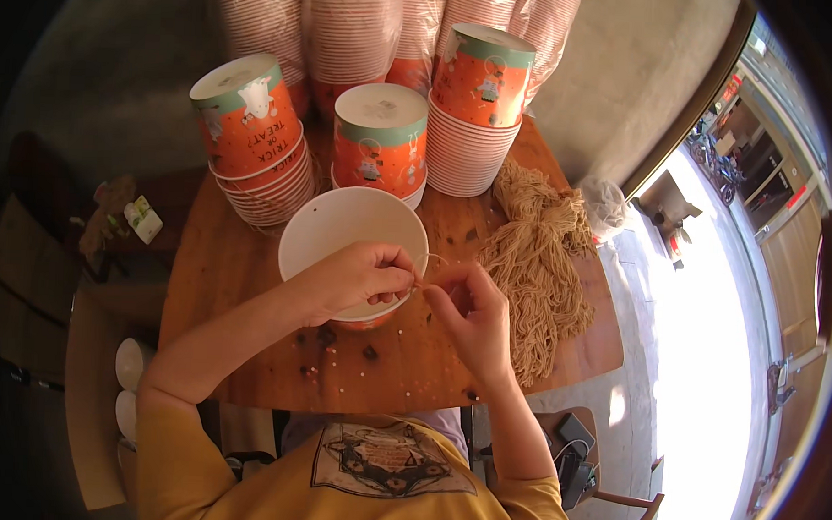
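So there's one thin loop of cord (432,255) up at the right rim of one open paper bucket (349,219), and both hands are on it. The bucket is on the table with its mouth up, all white inside, a bit of orange showing underneath at the near side. Left hand (376,279): forearm slants in from the lower left, wrist over the bucket's near rim, back of the hand up, fingers curled with thumb and index pinched on the cord. Right hand (474,303): forearm comes up steeply from the lower right, thumb and index pinching too, so the two sets of fingertips basically meet; whether they actually touch each other, can't tell. Just right of that hand is one big, floppy tan bundle of cords (536,273), way too many strands to count. Behind the bucket sit three stacks of orange-and-green buckets, all bottoms up: a left stack (251,130), a shorter-looking middle stack (380,153) and a tall right stack (480,88). Further back are several plastic-wrapped stacks (351,33), looks like five but they overlap. All on one wooden table (247,364), with a scatter of tiny pale and reddish bits near the front edge.
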